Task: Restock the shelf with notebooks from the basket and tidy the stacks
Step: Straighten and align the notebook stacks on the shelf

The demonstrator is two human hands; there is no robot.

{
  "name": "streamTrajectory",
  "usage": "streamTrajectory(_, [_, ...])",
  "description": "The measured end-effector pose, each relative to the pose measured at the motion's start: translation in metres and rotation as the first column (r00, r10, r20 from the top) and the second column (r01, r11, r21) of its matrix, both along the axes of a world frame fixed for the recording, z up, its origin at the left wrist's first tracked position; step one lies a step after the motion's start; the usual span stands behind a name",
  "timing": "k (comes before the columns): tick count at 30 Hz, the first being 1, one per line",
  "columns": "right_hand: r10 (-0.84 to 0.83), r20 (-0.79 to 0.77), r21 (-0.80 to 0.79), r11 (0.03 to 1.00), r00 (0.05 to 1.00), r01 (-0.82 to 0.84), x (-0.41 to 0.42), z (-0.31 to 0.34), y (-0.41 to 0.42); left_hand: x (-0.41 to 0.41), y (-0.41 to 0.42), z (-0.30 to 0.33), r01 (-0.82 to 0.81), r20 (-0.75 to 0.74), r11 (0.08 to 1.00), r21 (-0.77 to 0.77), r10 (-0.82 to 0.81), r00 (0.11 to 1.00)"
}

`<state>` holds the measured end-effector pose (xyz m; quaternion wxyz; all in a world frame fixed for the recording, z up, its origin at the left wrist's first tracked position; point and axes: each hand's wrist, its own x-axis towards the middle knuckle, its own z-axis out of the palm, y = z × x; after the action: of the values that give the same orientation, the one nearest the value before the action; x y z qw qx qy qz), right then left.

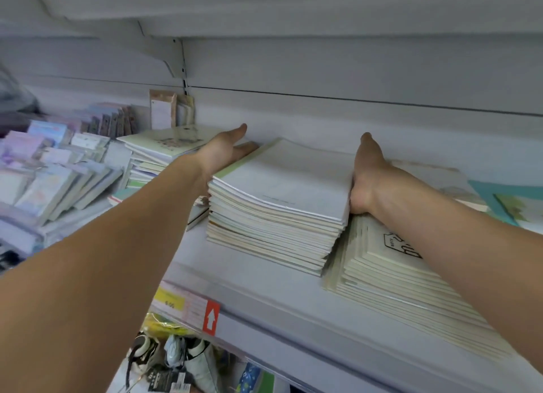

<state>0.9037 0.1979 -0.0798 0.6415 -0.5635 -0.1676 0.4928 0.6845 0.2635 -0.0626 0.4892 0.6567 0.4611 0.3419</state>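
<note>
A tall stack of pale notebooks sits in the middle of the white shelf. My left hand presses flat against the stack's left side, fingers straight and pointing toward the back wall. My right hand presses against the stack's right side, fingers extended along its edge. A lower, fanned-out stack of cream notebooks lies to the right under my right forearm. Another notebook stack stands to the left. No basket is in view.
Slanted rows of small pastel notepads fill the far left of the shelf. Packaged pads lean on the back wall. A teal item lies at the far right. Price labels with a red arrow tag line the shelf edge; goods hang below.
</note>
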Motion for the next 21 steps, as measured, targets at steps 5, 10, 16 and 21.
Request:
streamTrajectory(5, [0.072, 0.461, -0.010, 0.997, 0.884, -0.077, -0.012, 0.020, -0.024, -0.010, -0.018, 0.029, 0.095, -0.120, 0.995, -0.040, -0.099, 0.988])
streamTrajectory(10, [-0.049, 0.997, 0.069, 0.927, 0.066, -0.367, -0.029, 0.057, -0.023, -0.018, -0.063, 0.009, -0.072, -0.444, 0.862, 0.501, 0.327, 0.834])
streamTrajectory(16, [0.158, 0.927, -0.325, 0.793, -0.341, -0.515, -0.059, 0.031, 0.069, -0.002, -0.085, -0.056, -0.633, 0.314, 0.722, 0.279, 0.554, 0.771])
streamTrajectory(21, [0.196, 0.973, -0.233, 0.803, -0.125, -0.548, -0.054, 0.013, 0.106, 0.012, -0.071, -0.071, -0.735, 0.446, 0.564, 0.376, 0.585, 0.677])
